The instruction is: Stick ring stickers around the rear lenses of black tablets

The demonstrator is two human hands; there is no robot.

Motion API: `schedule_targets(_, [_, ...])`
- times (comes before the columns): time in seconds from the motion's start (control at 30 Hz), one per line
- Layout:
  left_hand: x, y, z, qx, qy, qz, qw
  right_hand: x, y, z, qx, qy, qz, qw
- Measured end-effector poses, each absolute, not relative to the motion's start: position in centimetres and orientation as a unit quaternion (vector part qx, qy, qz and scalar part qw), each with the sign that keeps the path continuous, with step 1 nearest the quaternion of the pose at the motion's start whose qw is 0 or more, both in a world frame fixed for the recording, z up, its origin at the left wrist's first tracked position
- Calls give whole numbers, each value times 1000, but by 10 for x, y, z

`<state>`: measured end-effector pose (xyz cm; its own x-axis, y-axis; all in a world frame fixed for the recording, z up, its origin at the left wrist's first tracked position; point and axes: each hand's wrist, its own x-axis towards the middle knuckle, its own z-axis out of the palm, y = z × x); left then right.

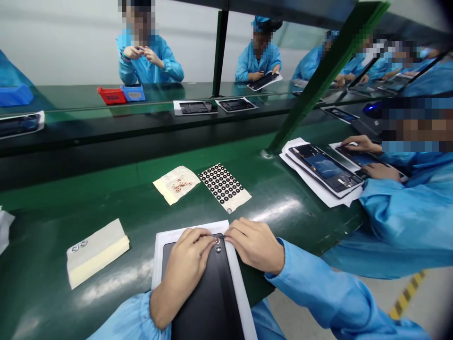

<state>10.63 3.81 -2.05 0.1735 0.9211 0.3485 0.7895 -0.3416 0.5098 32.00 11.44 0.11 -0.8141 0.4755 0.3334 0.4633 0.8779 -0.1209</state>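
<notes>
At the top of the panel (208, 307), left hand (184, 264) and right hand (256, 243) have fingers pinched together beside the lens (218, 250), their grip unclear.

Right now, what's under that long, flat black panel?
A white, papery-looking sheet shows past the top and sides of the long, flat black panel. The panel covers the middle, so I can't see what's hidden there.

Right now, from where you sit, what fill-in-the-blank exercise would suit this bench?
The black tablet cover, under the left hand, lies on a sheet coloured ____.
As the camera sees it, the ring sheet is to the ____ of the paper with reddish bits.
The smaller blue bin stands beside a bin coloured ____.

white; right; red
</notes>
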Motion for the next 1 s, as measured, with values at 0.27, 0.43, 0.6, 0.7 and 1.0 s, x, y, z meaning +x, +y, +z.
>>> schedule_targets(0.27, [109, 39, -19, 766, 560, 300, 100, 324, 105, 3, -206, -957, -68, 192])
schedule_targets(0.43, [108, 39, -21, 782, 544, 292, 87, 325, 96, -2, -175, -951, -145, 209])
schedule_targets(0.6, [107, 39, -25, 790, 539, 281, 80, 325, 86, -12, -198, -939, -153, 234])
schedule_targets(0.7, [112, 37, -24, 796, 545, 256, 63, 322, 82, -17, -215, -936, -142, 238])
schedule_targets(1.0, [64, 96, 10, 692, 670, 266, 43, 337, 120, -13, -390, -873, 64, 286])
